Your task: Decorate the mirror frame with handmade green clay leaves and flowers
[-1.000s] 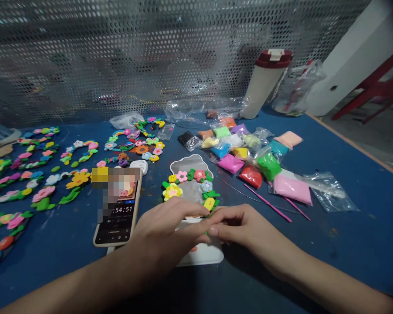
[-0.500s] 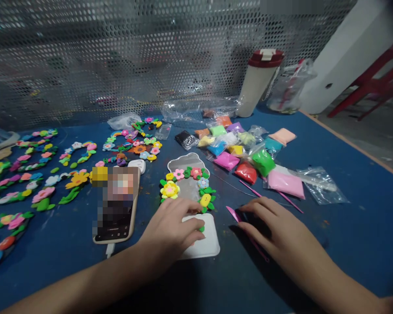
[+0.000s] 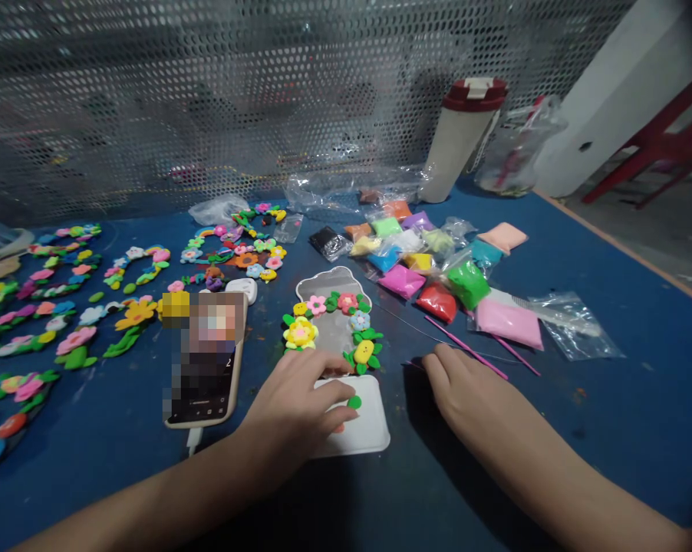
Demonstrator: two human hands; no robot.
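My left hand (image 3: 305,395) rests over the left part of a white square tray (image 3: 374,429), its fingers apart. Beside its fingertips lies a small green clay piece (image 3: 354,402), with an orange bit partly under the fingers. Just behind is a cloud-topped mirror (image 3: 334,331) edged with clay flowers and leaves. My right hand (image 3: 458,383) is closed on the blue table, right of the tray, its fingers round a thin pink tool (image 3: 416,366) whose tip barely shows. A pink stick (image 3: 466,347) lies behind that hand.
A phone (image 3: 211,360) on a cable lies left of my left hand. Clay-decorated frames (image 3: 136,268) spread over the left side. Colourful clay packets (image 3: 403,281) lie behind the mirror, near a red-lidded tumbler (image 3: 461,142). A perforated metal panel (image 3: 208,100) stands at the back.
My right hand has closed over the pink tool, which lay visible under its open fingers before. A pink stick behind it shows more fully. My left hand has hardly moved.
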